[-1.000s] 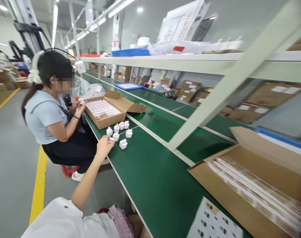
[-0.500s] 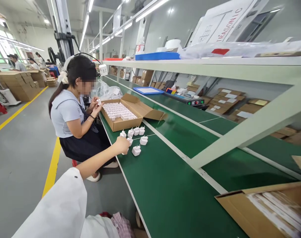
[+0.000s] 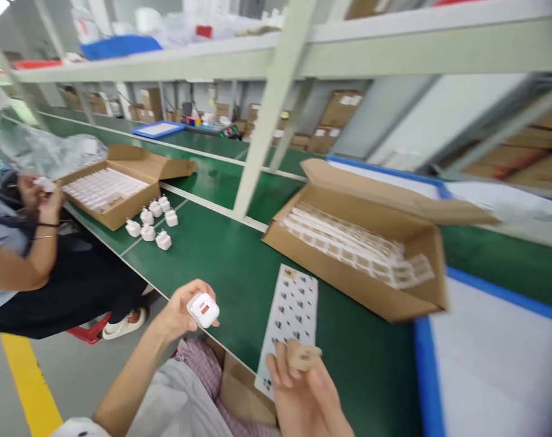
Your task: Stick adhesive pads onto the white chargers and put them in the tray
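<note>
The green workbench (image 3: 212, 255) runs from the upper left to the lower right of the frame, with a pale shelf (image 3: 394, 51) above it, presumably raised to leave the work surface free. At the left edge, a co-worker (image 3: 12, 267) sits by the bench, holding a small white item. An open carton (image 3: 339, 270) at centre right contains white strips (image 3: 344, 240); the raised flap leaves them accessible. A second carton (image 3: 133, 206), at upper left, holds closely packed white pieces in rows, likely to keep them ordered. A spotted sheet (image 3: 298, 297) lies at lower centre right, apparently placed for easy reach of the right hand (image 3: 298, 388), which is over its near end. That hand's fingers are curled. The left hand (image 3: 185, 309), lower centre left, has its fingers closed around the sides of a white charger (image 3: 198, 298) above the bench edge; this grip appears chosen to leave the face with the red port (image 3: 205, 309) exposed. Seven loose chargers (image 3: 133, 228) stand prongs up near the left carton, probably resting on their flat ends for stability. A small tan piece (image 3: 304, 358) shows at the right fingertips; whether pinched or worn, cannot tell.
</note>
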Motion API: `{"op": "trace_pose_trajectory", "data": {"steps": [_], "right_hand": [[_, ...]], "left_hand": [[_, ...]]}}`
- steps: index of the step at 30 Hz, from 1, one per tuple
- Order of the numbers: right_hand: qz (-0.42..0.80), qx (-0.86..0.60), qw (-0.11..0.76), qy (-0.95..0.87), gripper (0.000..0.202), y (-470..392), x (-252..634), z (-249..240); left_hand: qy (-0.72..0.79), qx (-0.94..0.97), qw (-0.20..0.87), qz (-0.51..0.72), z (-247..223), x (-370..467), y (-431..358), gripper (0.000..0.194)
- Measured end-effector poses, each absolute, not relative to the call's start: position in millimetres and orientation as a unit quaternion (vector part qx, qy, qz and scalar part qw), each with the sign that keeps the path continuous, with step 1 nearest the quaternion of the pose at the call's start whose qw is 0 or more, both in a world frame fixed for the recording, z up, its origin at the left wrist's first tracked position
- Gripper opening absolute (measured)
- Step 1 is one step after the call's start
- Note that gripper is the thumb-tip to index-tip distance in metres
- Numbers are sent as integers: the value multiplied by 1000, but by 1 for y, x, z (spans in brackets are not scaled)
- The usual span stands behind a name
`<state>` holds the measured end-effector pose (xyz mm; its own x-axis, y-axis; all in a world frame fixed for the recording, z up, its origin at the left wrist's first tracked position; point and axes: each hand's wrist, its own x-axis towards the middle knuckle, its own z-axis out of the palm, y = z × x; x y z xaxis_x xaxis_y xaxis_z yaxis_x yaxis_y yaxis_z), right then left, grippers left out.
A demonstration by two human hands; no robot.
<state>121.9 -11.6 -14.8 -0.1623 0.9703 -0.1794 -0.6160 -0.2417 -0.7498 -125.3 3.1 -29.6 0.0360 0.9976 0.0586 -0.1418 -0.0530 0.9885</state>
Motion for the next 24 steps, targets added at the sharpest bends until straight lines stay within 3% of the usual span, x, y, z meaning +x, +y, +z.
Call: {"op": "trace_pose_trajectory", "data": {"steps": [3, 5, 8, 10, 15, 20, 24], "right_hand": [[657, -288, 607, -341, 42, -24, 106, 4], [603, -304, 653, -342, 38, -30, 105, 8], [537, -339, 707, -311, 35, -40, 110, 8], [520, -339, 730, -284, 36, -44, 113, 9], [527, -283, 775, -203, 31, -51, 120, 22], [542, -243, 771, -231, 24, -64, 120, 36], [543, -278, 724, -321, 30, -49, 119, 32]], "left_hand": [[362, 468, 613, 524, -48, -57, -4, 90], [337, 481, 650, 482, -47, -33, -8, 74], [359, 558, 624, 412, -40, -19, -12, 39], [346, 611, 577, 417, -36, -15, -14, 28], [229, 686, 469, 507, -25, -2, -13, 35], [255, 772, 313, 492, -18, 3, -5, 25], [270, 809, 292, 433, -32, 0, -6, 25]]}}
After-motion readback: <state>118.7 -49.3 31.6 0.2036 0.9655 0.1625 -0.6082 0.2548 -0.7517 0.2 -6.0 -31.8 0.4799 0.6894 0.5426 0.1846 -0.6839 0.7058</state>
